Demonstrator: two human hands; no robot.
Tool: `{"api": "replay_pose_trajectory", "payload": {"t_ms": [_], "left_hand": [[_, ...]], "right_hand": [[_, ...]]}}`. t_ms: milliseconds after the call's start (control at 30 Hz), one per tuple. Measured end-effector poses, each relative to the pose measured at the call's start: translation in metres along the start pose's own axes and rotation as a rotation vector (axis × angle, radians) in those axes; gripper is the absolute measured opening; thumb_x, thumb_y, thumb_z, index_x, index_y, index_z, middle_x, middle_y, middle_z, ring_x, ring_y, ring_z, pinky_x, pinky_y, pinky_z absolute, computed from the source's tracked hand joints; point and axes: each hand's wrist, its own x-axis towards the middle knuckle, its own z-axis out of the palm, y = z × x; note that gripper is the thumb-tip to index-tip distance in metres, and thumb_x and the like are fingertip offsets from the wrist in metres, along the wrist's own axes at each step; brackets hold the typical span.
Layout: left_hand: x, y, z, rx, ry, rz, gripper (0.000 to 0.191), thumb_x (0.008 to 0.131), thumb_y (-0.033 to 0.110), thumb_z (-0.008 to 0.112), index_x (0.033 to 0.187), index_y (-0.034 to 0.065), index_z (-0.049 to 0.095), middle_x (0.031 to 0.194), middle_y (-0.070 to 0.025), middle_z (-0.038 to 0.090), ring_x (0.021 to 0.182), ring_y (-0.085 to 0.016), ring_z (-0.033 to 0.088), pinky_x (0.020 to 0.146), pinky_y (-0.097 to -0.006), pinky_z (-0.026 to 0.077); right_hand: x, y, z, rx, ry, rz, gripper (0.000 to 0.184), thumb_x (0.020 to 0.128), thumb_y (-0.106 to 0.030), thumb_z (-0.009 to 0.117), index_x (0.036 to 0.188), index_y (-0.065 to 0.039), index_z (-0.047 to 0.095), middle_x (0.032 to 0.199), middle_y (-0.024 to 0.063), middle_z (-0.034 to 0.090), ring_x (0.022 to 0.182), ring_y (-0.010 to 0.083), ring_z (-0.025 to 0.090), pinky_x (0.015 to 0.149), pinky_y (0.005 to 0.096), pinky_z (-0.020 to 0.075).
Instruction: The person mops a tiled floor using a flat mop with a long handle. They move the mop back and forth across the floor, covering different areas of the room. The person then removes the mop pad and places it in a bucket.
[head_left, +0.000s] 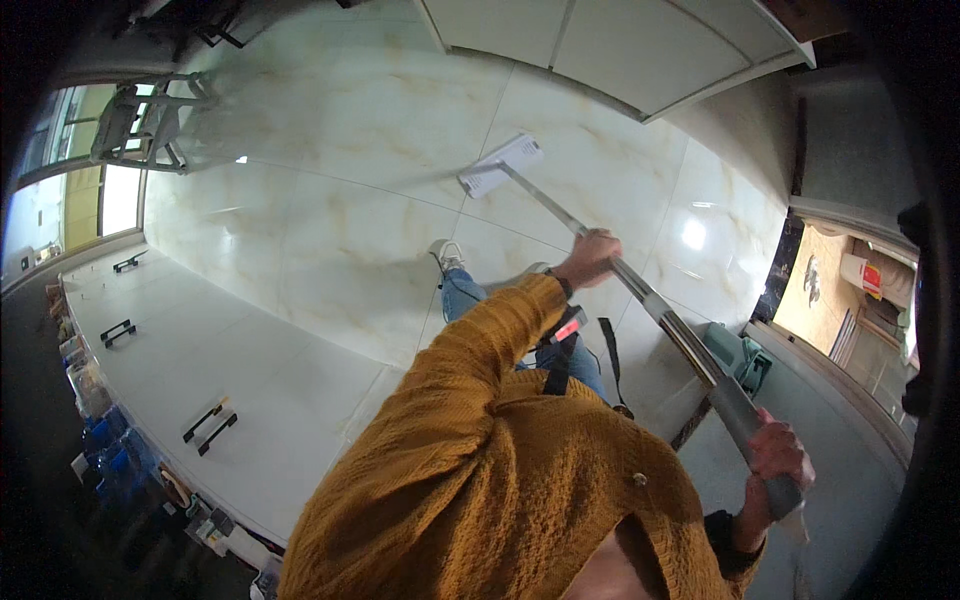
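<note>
A flat mop reaches diagonally across the view. Its white rectangular head (501, 165) rests on the pale marbled tile floor (360, 135). My left hand (595, 259) is closed around the metal pole (645, 296) partway along its length. Higher up, near the end of the handle, my right hand (781, 452) grips the dark grey sleeve (735, 409). The pole slants from the floor in front of me up past my right side. One of my shoes (451, 256) shows on the tiles, short of the mop head.
On the left runs a white cabinet front (247, 360) with black handles (217, 435). A grey folding frame (154, 131) stands at the far left. Pale panelled furniture (600, 52) borders the floor ahead. At the right, a green plastic object (731, 352) sits near a doorway (825, 277).
</note>
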Motion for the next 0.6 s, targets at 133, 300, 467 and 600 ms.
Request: {"api": "replay_pose_trajectory", "payload": {"t_ms": [133, 300, 467, 600], "left_hand": [[0.01, 0.024, -0.002, -0.044, -0.029, -0.142, 0.011, 0.069, 0.01, 0.062, 0.066, 0.0054, 0.053, 0.069, -0.0118, 0.056, 0.073, -0.033, 0.054, 0.065, -0.0414, 0.043], [0.012, 0.021, -0.043, -0.016, 0.119, -0.203, 0.008, 0.069, 0.005, 0.058, 0.064, 0.0041, 0.052, 0.068, -0.013, 0.055, 0.074, -0.034, 0.054, 0.068, -0.0413, 0.042], [0.002, -0.031, -0.138, -0.015, 0.291, -0.177, 0.018, 0.065, 0.007, 0.069, 0.066, 0.0048, 0.051, 0.069, -0.0107, 0.053, 0.073, -0.032, 0.051, 0.07, -0.0375, 0.04], [-0.012, -0.089, -0.223, 0.105, 0.381, -0.238, 0.018, 0.065, 0.005, 0.07, 0.071, 0.0054, 0.053, 0.076, -0.0094, 0.054, 0.08, -0.029, 0.052, 0.073, -0.0365, 0.041]], "right_hand": [[0.006, -0.01, -0.014, -0.024, -0.018, 0.005, 0.023, 0.072, -0.022, 0.072, 0.067, -0.011, 0.052, 0.063, 0.0008, 0.055, 0.066, 0.0177, 0.056, 0.087, 0.0471, 0.0441], [0.042, -0.013, 0.01, 0.057, -0.144, -0.13, 0.019, 0.073, -0.02, 0.071, 0.07, -0.01, 0.055, 0.066, 0.0025, 0.057, 0.068, 0.0191, 0.058, 0.09, 0.0494, 0.0428], [0.098, -0.011, 0.076, 0.163, -0.264, -0.273, 0.014, 0.076, -0.018, 0.069, 0.075, -0.008, 0.058, 0.072, 0.0058, 0.059, 0.072, 0.0216, 0.06, 0.092, 0.0514, 0.0428], [0.151, 0.013, 0.157, 0.316, -0.365, -0.423, 0.011, 0.078, -0.016, 0.067, 0.079, -0.006, 0.061, 0.076, 0.0084, 0.061, 0.075, 0.0236, 0.062, 0.093, 0.053, 0.0429]]}}
